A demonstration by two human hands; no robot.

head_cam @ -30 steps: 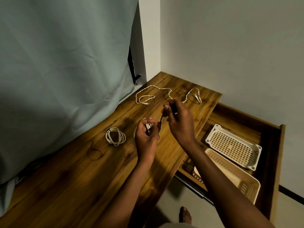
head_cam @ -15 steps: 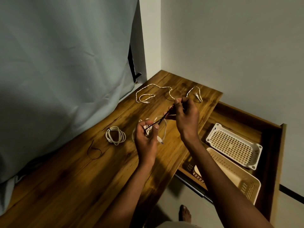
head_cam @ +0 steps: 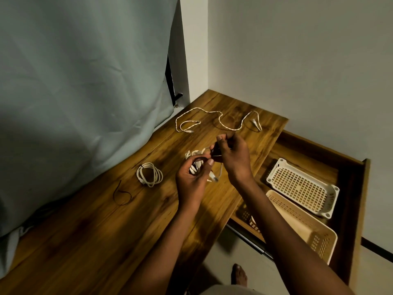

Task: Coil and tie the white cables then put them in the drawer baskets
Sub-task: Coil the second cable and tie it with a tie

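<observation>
My left hand (head_cam: 192, 179) grips a coiled white cable (head_cam: 196, 155) above the middle of the wooden desk (head_cam: 106, 231). My right hand (head_cam: 230, 155) pinches a thin black tie at the coil, fingers close to my left thumb. One cable plug (head_cam: 213, 178) hangs below the hands. A second coiled white cable (head_cam: 149, 174) lies on the desk to the left. A loose braided white cable (head_cam: 219, 120) sprawls near the far corner. Two plastic baskets sit in the open drawer at the right: a white one (head_cam: 302, 186) and a beige one (head_cam: 302, 226).
A spare black tie (head_cam: 121, 194) lies on the desk left of the coiled cable. A pale curtain (head_cam: 80, 81) hangs along the desk's left side. The drawer's wooden front (head_cam: 361, 220) juts out at the right. A bare foot (head_cam: 239, 274) stands on the floor below.
My right hand has drawn back toward my left hand after pulling the black tie out to the right. The coil has risen slightly in my left hand.
</observation>
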